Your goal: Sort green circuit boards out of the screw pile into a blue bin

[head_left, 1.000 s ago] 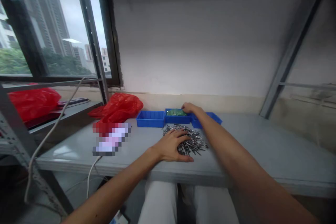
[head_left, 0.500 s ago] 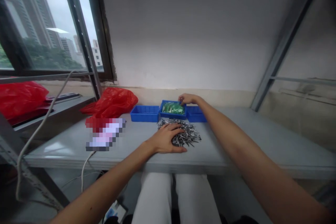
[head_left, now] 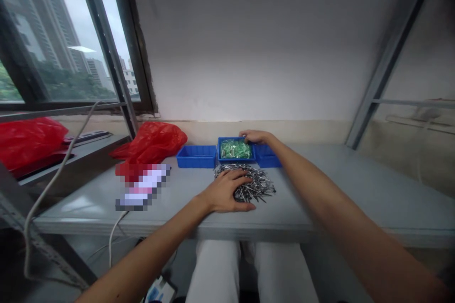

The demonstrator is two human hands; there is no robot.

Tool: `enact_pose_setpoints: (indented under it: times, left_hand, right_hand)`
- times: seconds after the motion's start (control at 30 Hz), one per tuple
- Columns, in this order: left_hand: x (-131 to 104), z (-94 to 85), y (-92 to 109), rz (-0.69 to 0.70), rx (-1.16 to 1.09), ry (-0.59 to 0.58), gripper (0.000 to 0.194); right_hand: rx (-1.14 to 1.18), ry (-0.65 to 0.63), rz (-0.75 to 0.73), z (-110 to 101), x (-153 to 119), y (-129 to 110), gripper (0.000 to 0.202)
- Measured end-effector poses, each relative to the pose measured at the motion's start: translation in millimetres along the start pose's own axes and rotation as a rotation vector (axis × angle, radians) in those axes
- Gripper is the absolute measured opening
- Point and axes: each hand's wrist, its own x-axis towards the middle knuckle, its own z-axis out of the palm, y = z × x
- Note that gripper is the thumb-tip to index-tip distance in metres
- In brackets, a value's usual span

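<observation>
My left hand (head_left: pixel 229 191) lies with its fingers spread on a heap of thin silvery metal pins (head_left: pixel 258 185), which look like nails or rivets; its thumb rests out on the tabletop. Behind the heap, a blue bin (head_left: pixel 219 157) holds small green pieces in clear plastic. My right hand (head_left: pixel 258 137) is at that bin's far right corner, its fingers closed on the rim; some fingertips are hidden. The bin's right end meets another blue bin (head_left: pixel 268 157), partly covered by my right forearm. A third blue bin (head_left: pixel 196 157) stands to the left.
A crumpled red plastic bag (head_left: pixel 156 139) lies at the table's back left. In front of it is a pixelated flat device (head_left: pixel 144 189) with a white cable (head_left: pixel 113 234). Metal shelf posts rise at both sides, and a wall (head_left: pixel 249 80) closes off the back.
The whole view has shifted slightly. My right hand stays at the middle bin's far corner, its fingers a little more closed over the rim. My left hand still lies on the heap.
</observation>
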Motion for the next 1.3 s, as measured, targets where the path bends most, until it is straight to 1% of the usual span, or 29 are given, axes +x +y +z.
enact_pose_setpoints:
  times: [0.17,0.3,0.4,0.47,0.57,0.6,0.63,0.73,0.8,0.97,1.07,1.2,1.3]
  left_hand:
    - [0.9,-2.0,2.2,0.0,0.003,0.01,0.075]
    - [0.3,-3.9,3.4,0.022,0.038,0.074,0.068]
    - [-0.4,-5.7,4.5,0.02,0.087,0.125,0.059]
    - [-0.2,-5.6,4.0,-0.005,0.141,0.217,0.053]
    - [1.9,-2.2,0.2,-0.123,0.225,0.429,0.05]
    - [2.9,-0.4,-1.7,-0.159,0.244,0.467,0.052]
    - [4.0,1.5,-3.7,-0.179,0.256,0.474,0.053]
    - [6.5,5.8,-8.0,-0.174,0.268,0.393,0.057]
    - [7.2,6.7,-8.9,-0.176,0.271,0.364,0.058]
    - [6.9,6.2,-8.1,-0.175,0.289,0.37,0.06]
    - [6.8,6.8,-8.1,-0.181,0.304,0.371,0.064]
    - [6.9,7.0,-7.9,-0.163,0.313,0.371,0.067]
    - [6.8,6.3,-7.3,-0.151,0.317,0.374,0.07]
  right_hand:
    - [0.122,0.016,-0.028,-1.4,-10.3,-8.1,0.044]
    - [0.216,-0.002,-0.099,-8.2,-22.3,-20.3,0.05]
    - [0.216,-0.004,-0.146,-15.5,-30.8,-28.0,0.047]
    - [0.188,0.023,-0.178,-19.0,-36.1,-32.3,0.044]
    - [0.133,0.067,-0.184,-20.2,-42.9,-37.9,0.041]
    - [0.123,0.074,-0.181,-19.6,-44.7,-39.4,0.041]
    - [0.121,0.081,-0.179,-18.7,-46.3,-40.6,0.04]
    - [0.133,0.106,-0.187,-15.3,-50.2,-41.9,0.039]
    - [0.111,0.136,-0.195,-12.8,-52.8,-40.8,0.038]
    - [0.023,0.239,-0.235,-7.3,-60.9,-37.4,0.037]
    - [-0.009,0.281,-0.247,-4.1,-66.8,-39.7,0.039]
    - [-0.084,0.343,-0.304,1.2,-76.9,-47.6,0.046]
    - [-0.164,0.377,-0.317,6.0,-85.0,-52.2,0.055]
